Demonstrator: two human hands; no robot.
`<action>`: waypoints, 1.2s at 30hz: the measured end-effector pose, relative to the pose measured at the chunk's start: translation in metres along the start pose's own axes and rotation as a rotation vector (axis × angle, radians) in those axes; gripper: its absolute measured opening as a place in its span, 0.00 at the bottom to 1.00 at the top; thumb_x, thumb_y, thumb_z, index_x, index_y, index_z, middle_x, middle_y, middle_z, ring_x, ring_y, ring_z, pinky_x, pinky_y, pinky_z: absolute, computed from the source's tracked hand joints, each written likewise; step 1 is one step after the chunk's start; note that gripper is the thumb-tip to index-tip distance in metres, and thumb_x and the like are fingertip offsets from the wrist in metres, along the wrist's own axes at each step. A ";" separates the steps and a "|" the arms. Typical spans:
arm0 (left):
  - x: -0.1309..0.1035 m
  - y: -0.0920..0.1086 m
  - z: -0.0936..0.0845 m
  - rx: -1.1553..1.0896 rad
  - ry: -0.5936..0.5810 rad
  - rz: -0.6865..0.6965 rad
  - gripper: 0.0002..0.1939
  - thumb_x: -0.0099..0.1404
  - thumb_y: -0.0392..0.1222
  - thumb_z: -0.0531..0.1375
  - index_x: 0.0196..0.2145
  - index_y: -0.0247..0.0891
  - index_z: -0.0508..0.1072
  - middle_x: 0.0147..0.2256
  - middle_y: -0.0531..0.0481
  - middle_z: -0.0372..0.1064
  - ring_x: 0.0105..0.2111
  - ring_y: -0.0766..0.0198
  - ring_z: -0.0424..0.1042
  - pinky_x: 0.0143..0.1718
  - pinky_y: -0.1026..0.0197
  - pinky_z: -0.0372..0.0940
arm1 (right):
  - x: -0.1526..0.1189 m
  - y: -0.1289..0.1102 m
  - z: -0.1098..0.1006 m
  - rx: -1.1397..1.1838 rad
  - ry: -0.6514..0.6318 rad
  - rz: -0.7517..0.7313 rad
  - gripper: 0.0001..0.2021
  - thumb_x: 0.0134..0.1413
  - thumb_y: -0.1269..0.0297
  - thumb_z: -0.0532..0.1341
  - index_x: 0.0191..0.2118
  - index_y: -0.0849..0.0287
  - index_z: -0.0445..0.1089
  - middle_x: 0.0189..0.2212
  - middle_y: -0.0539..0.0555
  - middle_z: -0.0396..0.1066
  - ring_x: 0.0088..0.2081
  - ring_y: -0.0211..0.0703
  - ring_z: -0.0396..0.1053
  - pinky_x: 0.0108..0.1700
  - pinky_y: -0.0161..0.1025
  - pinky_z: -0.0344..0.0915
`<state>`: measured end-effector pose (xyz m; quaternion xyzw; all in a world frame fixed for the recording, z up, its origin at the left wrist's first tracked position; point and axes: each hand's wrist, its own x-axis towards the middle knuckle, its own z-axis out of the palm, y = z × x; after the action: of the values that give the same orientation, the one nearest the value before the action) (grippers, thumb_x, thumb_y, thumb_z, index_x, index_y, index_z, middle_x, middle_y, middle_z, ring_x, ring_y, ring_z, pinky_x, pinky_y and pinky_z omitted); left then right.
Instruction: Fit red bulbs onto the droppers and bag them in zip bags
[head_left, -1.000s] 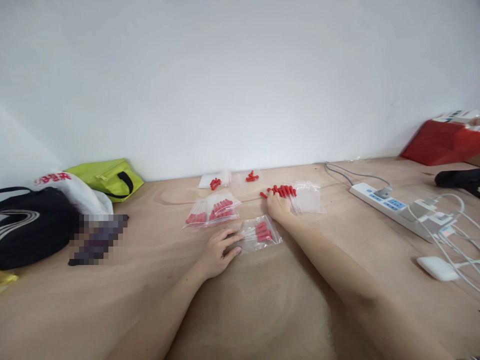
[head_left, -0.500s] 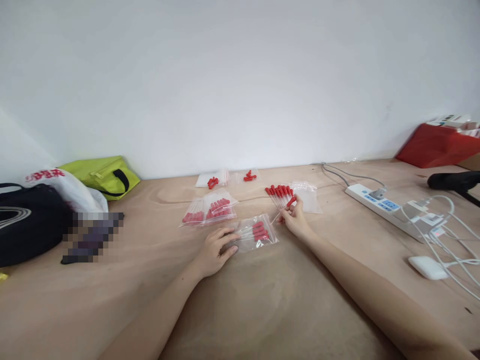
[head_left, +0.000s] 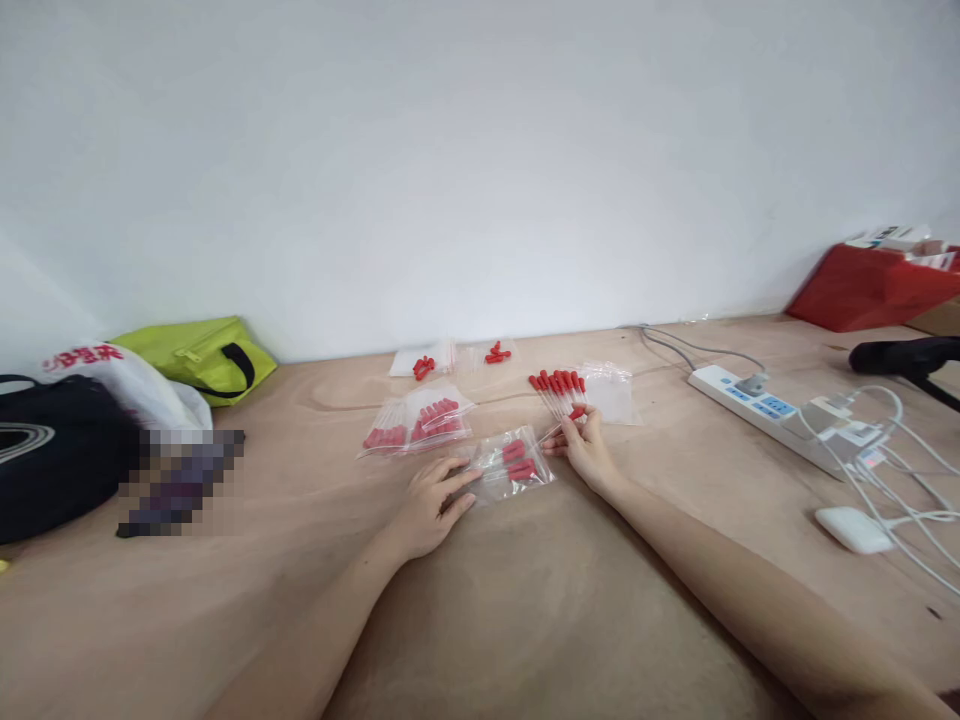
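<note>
A clear zip bag [head_left: 491, 488] with several red-bulbed droppers [head_left: 517, 468] in it lies flat in front of me. At its left edge, my left hand [head_left: 439, 500] holds the bag with thumb and fingers. My right hand [head_left: 589, 450] is closed on one dropper [head_left: 577, 411]; its red bulb shows at the fingertips, and its thin stem points left toward the bag's right edge. Just behind that hand, more loose droppers [head_left: 559, 383] lie fanned out, bulbs facing away. Further left rest filled bags of droppers [head_left: 439, 415] that overlap each other.
Flat zip bags [head_left: 611, 392] lie behind the loose droppers. Near the wall are two small groups of red bulbs [head_left: 424, 368]. A power strip [head_left: 750, 400] with white cables stands right. Green [head_left: 202, 355] and black bags [head_left: 60, 450] sit left; a red bag [head_left: 862, 285] is far right.
My right hand has come slightly lower and left with the dropper, its stem now nearer the bag. The left hand stays at the bag's left edge.
</note>
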<state>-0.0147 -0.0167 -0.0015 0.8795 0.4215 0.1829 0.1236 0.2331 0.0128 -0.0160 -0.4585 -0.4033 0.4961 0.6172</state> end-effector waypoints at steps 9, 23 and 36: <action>0.000 -0.001 -0.001 0.005 0.005 -0.001 0.16 0.63 0.41 0.52 0.49 0.46 0.66 0.50 0.48 0.61 0.51 0.56 0.60 0.51 0.48 0.56 | -0.002 0.000 0.000 0.042 0.019 0.015 0.21 0.41 0.55 0.61 0.36 0.52 0.46 0.19 0.39 0.62 0.19 0.37 0.68 0.24 0.37 0.67; 0.000 0.001 -0.002 -0.002 -0.002 -0.020 0.18 0.63 0.42 0.52 0.50 0.43 0.64 0.51 0.47 0.61 0.51 0.56 0.59 0.52 0.49 0.55 | -0.002 0.021 0.005 -0.263 -0.134 0.011 0.18 0.31 0.58 0.67 0.30 0.61 0.67 0.22 0.49 0.69 0.22 0.35 0.65 0.24 0.33 0.63; 0.000 0.001 -0.001 0.005 0.016 0.006 0.17 0.63 0.41 0.51 0.50 0.43 0.65 0.50 0.47 0.62 0.51 0.57 0.60 0.52 0.49 0.56 | 0.007 0.022 0.002 -0.309 -0.269 0.046 0.12 0.31 0.58 0.66 0.23 0.61 0.68 0.20 0.49 0.70 0.23 0.37 0.66 0.25 0.34 0.63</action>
<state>-0.0145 -0.0171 -0.0001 0.8796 0.4202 0.1893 0.1177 0.2273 0.0216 -0.0370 -0.4864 -0.5429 0.4989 0.4687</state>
